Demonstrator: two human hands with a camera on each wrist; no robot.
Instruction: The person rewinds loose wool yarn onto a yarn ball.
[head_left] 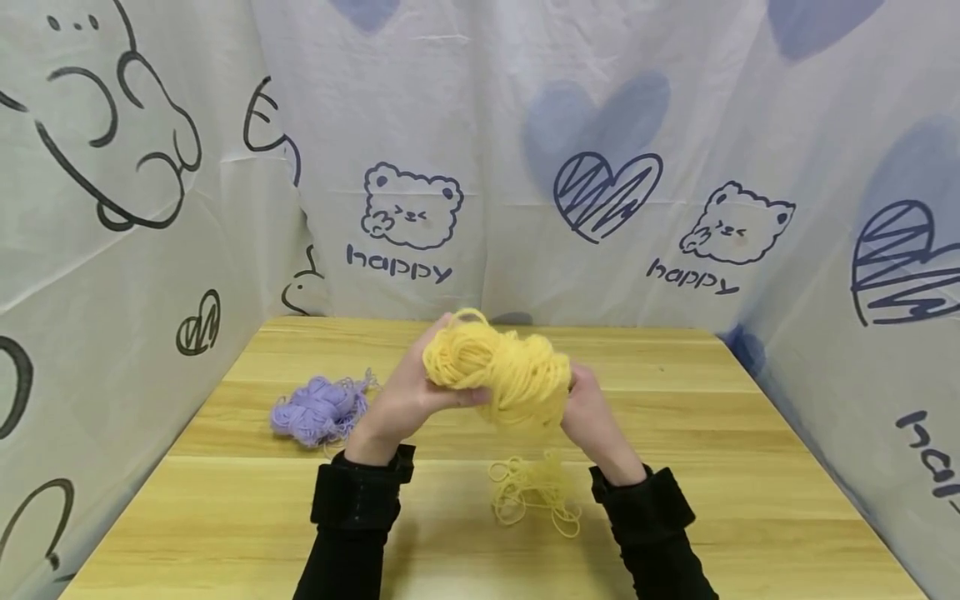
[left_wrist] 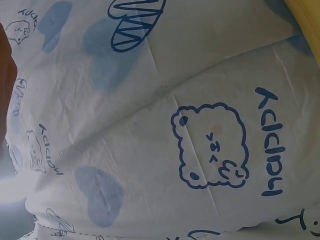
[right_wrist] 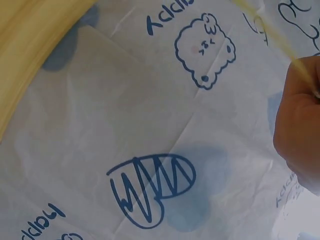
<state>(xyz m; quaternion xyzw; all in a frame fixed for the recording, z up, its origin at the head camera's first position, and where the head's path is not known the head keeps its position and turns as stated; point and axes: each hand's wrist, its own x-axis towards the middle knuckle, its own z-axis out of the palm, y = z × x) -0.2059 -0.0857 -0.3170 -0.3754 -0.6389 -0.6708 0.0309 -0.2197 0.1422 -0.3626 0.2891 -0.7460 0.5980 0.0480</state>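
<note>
Yellow yarn (head_left: 517, 367) is gripped by the left hand (head_left: 405, 396) and right hand (head_left: 591, 410) above a wooden table (head_left: 750, 492).

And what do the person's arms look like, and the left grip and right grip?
There are plain black sleeves, with a thick, dark band around each wrist. Each band has a little end sticking out on its inner side. The left grip and right grip are bare, with no gloves. I can't see any cables.
</note>
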